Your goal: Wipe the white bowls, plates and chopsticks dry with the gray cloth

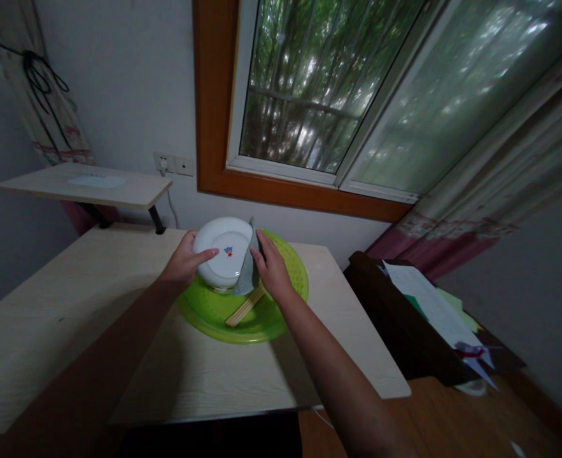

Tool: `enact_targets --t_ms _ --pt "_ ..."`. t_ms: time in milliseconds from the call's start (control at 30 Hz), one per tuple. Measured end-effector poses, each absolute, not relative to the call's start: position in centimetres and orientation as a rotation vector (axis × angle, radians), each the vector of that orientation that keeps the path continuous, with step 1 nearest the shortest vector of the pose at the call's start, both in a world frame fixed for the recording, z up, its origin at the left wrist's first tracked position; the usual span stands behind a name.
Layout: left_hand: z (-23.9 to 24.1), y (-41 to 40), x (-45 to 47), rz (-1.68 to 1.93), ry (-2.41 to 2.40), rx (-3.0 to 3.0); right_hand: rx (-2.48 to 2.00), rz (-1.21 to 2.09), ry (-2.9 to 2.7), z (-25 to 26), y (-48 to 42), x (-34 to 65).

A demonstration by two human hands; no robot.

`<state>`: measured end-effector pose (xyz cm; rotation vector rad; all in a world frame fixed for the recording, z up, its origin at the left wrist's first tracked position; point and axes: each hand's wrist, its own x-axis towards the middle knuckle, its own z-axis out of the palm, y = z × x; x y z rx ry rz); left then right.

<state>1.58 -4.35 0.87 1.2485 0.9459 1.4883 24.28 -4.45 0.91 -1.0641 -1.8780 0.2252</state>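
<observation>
A white plate (223, 251) with a small red and blue mark is tilted up over a green plastic basin (261, 324) on a pale wooden table. My left hand (185, 261) grips the plate's left edge, thumb across its face. My right hand (271, 267) presses a grey cloth (248, 270) against the plate's right side. Several wooden chopsticks (244, 308) lie in the basin below the cloth.
The table (70, 318) runs left and toward me. A raised shelf (84, 184) stands at the back left, with a wall socket (173, 164) beside it. A dark side table with papers (428, 299) sits to the right, under a window and curtain.
</observation>
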Motion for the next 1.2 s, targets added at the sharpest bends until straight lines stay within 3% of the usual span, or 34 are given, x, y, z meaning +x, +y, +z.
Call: enact_targets --t_ms 367,1200 --pt "0.9 -4.1 1.4 1.513 0.88 1.101 -1.098 0.689 -1.603 -0.8 -3.2 24.9" --pt "0.7 -4.4 1.9 1.164 1.101 1.636 -0.912 0.763 -1.401 0.2 -3.7 25.7"
